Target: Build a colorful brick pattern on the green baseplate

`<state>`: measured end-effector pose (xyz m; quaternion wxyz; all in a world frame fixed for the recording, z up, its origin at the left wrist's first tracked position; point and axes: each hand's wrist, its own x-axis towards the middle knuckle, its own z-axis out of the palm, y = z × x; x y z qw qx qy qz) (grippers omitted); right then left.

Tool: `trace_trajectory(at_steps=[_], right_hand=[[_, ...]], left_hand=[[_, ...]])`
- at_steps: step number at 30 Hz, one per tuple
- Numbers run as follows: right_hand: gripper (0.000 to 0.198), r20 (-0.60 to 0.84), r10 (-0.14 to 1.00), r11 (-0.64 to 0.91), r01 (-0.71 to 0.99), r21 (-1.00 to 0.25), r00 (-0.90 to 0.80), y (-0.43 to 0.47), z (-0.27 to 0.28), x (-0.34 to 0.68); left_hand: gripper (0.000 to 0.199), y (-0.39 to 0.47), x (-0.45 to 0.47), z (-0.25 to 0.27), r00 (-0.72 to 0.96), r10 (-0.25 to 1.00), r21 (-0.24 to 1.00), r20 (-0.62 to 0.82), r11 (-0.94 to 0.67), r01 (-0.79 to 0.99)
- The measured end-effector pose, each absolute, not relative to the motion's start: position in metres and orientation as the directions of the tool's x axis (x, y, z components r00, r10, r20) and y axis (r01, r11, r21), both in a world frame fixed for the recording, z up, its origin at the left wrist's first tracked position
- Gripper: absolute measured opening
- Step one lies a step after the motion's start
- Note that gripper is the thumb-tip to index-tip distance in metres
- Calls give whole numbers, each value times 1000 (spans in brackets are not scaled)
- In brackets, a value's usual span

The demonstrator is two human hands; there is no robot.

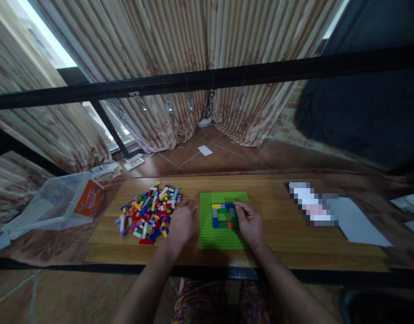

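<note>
A green studded baseplate lies on the wooden board, with a square outline of toy building bricks in blue, yellow, lilac, green and orange on it. My right hand is closed over the plate's right side, fingertips at the outline's upper right corner. Whatever is between those fingers is hidden. Between the plate and a heap of loose bricks, my left hand is closed in a pinch, and a small yellow brick shows at its fingertips.
At the far left stands a clear plastic bin with an orange label. White paper and a blurred-out object lie on the right of the wooden board. A dark metal rail crosses in front of the curtains.
</note>
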<state>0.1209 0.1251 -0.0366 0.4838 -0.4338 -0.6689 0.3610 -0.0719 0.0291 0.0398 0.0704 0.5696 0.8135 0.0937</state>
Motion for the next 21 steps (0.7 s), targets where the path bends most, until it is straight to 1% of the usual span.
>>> trace_trajectory(at_steps=[1,3,5,6,11,14,16,21], right_hand=[[28,337,928,366,231,-901,-158,125,-36,121],[28,341,926,372,226,-900,-162,124,-34,121],[28,341,925,372,222,-901,-166,124,-34,121],[27,339,926,371,222,-902,-167,124,-34,121],[28,330,929,363,227,-904,-169,125,-34,121],[29,335,926,368,221,-903,-174,125,-34,121],[28,345,922,378,218,-900,-175,125,-33,120],[27,356,917,390,211,-896,-181,124,-32,120]], left_hand=[[19,30,-61,40,-286,958,266,11,273,925],[19,35,-40,39,-157,983,348,95,115,930],[19,44,-22,36,-70,984,377,167,3,926],[19,49,-15,34,-47,982,373,182,-24,928],[17,72,-4,23,-16,986,316,168,-39,948],[17,77,-4,18,-8,985,311,174,-47,949],[18,78,-3,15,-17,981,337,191,-49,940],[20,78,-2,8,-106,970,445,221,-4,896]])
